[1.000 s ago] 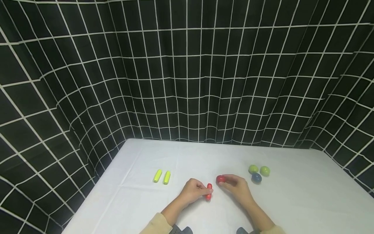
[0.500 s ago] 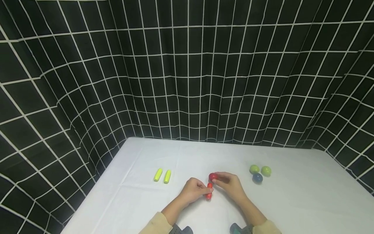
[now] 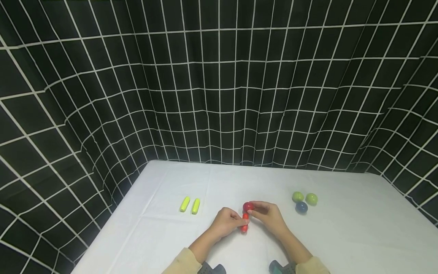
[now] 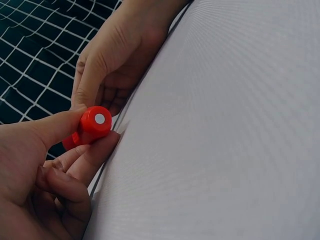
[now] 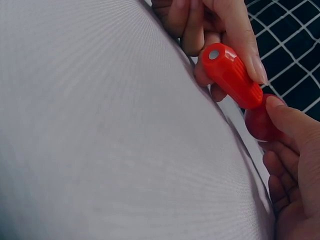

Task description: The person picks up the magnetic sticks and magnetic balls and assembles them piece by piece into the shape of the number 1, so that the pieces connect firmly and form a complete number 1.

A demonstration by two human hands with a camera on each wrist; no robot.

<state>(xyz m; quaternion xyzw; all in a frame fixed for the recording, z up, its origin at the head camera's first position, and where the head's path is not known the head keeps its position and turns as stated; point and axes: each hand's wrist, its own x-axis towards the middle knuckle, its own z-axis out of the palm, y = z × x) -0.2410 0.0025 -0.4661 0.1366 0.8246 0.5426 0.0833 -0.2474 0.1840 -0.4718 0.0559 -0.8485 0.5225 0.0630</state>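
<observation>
My left hand [image 3: 223, 223] pinches a short red magnetic rod [image 3: 244, 228] between thumb and fingers. The rod has ribbed sides and a silvery disc in its near end, plain in the right wrist view [image 5: 232, 75]. Opposite it, my right hand [image 3: 271, 217] holds a glossy red ball [image 3: 248, 206] with thumb and fingertips. In the right wrist view the ball [image 5: 259, 121] meets the rod's far end and seems to touch it. From the left wrist, the rod [image 4: 94, 123] points almost straight at the camera, and the ball is hidden.
Two yellow-green rods [image 3: 184, 204] lie side by side on the white-covered table [image 3: 161, 243], left of the hands. Two green balls [image 3: 311, 199] and a blue ball [image 3: 301, 207] are grouped at the right. A dark curtain with white grid lines [image 3: 219, 95] surrounds the table's back and sides.
My right hand has moved left with the red ball, bringing it from beside the red rod to the rod's far end. My left hand has stayed nearly in place, holding the rod.
</observation>
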